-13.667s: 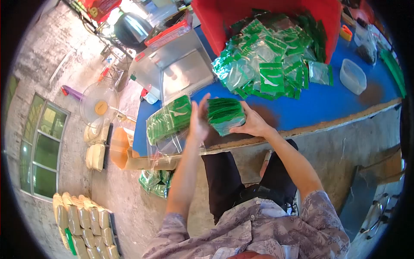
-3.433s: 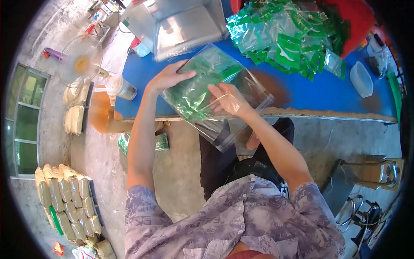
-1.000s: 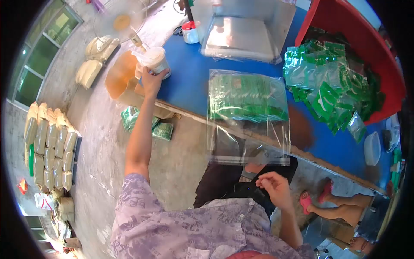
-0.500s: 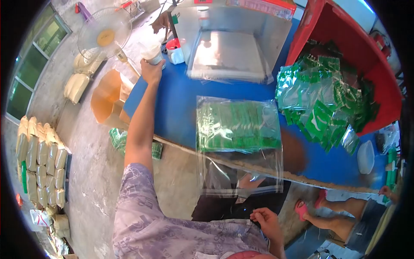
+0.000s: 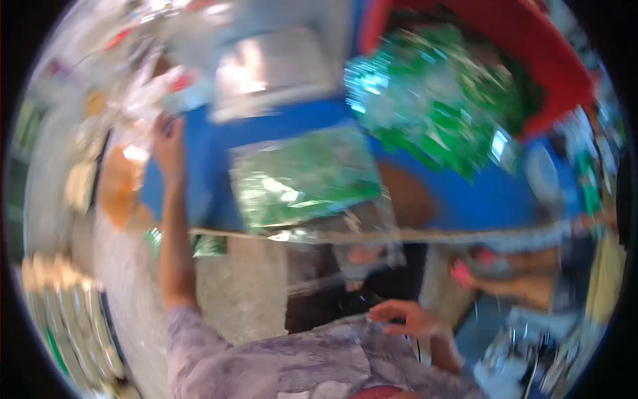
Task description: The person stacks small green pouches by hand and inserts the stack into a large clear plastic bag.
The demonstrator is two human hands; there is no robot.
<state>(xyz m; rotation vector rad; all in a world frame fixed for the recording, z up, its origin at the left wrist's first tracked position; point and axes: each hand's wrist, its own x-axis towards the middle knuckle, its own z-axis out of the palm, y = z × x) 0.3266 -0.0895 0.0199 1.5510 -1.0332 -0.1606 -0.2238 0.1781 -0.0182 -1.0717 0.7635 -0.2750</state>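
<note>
My left hand reaches to the far left corner of the blue table, its fingers closed around a whitish plastic cup, which is badly smeared by motion. Close to my body, my right hand hovers with fingers loosely bent and apart, nothing in it. Between the two lies a large clear plastic bag with rows of green packets inside. Its unfilled end hangs over the table's front edge.
A red crate lies tipped at the right, green packets spilling from it. Behind the bag is a stack of clear sheets. A white bowl sits at the right. Another person's legs show beyond the table edge.
My view has swung right, so the scene shifts left and blurs. My right hand's fingers have spread from a loose curl. My left hand stays at the cup.
</note>
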